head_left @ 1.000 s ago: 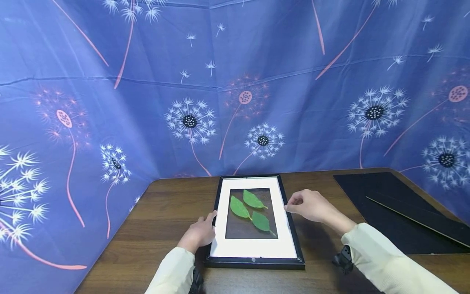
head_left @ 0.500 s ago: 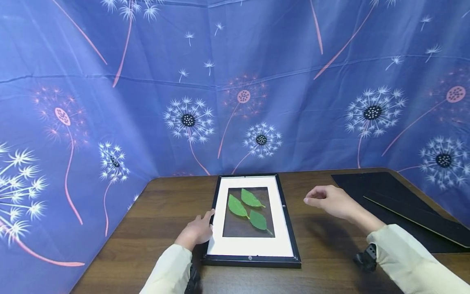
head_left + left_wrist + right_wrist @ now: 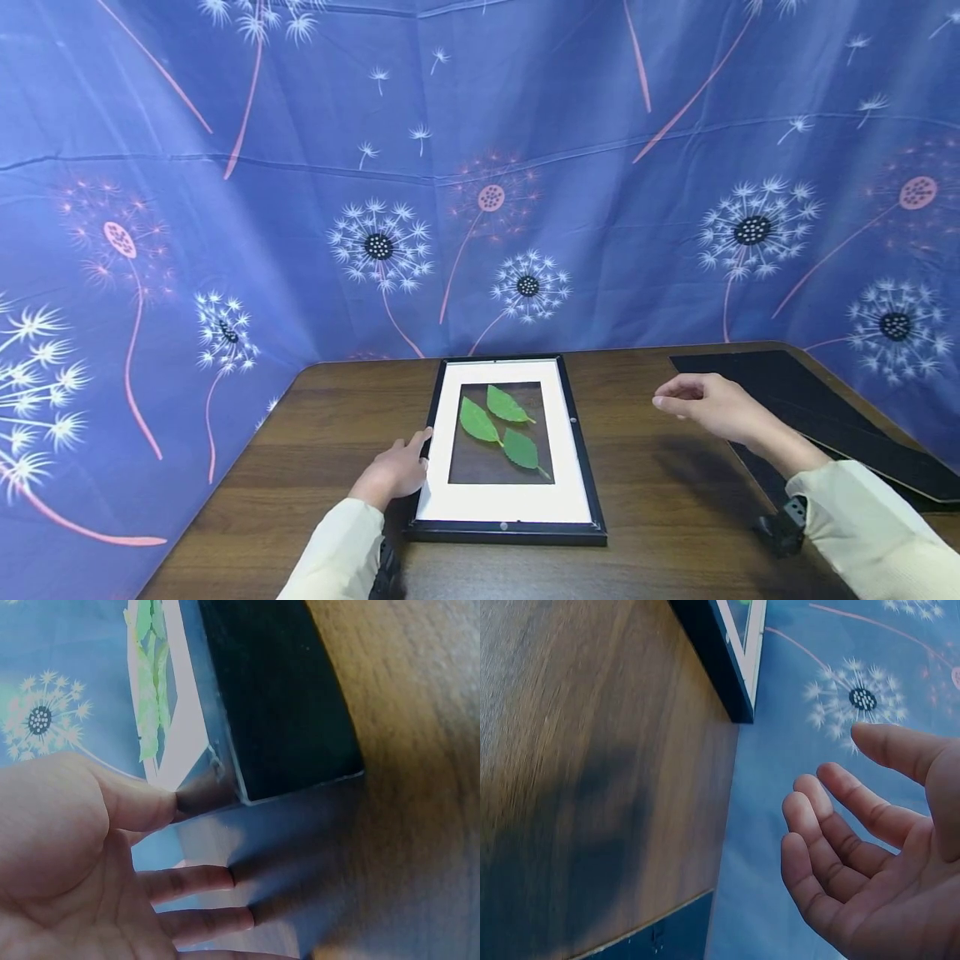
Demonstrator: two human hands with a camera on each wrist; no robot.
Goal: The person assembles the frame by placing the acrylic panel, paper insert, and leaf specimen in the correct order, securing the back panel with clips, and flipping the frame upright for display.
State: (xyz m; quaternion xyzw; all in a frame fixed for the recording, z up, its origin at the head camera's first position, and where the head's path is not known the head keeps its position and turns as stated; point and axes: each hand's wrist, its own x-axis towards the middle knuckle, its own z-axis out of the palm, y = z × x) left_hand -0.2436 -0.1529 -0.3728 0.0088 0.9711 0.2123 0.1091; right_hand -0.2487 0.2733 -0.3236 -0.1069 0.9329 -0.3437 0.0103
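A black picture frame [image 3: 540, 534] lies flat on the table, with a white mat [image 3: 510, 507] inside it. Several green leaves, one of them the left leaf [image 3: 478, 422], show on a dark ground in the mat's window. At the frame's left side is my left hand [image 3: 390, 475]; in the left wrist view its thumb [image 3: 142, 806] touches the frame's edge while the other fingers stretch out beside it. My right hand [image 3: 712, 407] hovers to the right of the frame, holding nothing, its fingers [image 3: 799, 814] loosely bent.
At the right of the brown wooden table [image 3: 337, 433] lies a black panel [image 3: 738, 367] with a narrower, light-edged black piece [image 3: 877, 454] on it, partly behind my right arm. A blue cloth [image 3: 615, 250] with dandelion prints hangs behind the table and along its left.
My right hand has left the frame's right edge and moved right, through the air. The left hand has stayed at the frame's left side. The whole view has shifted slightly.
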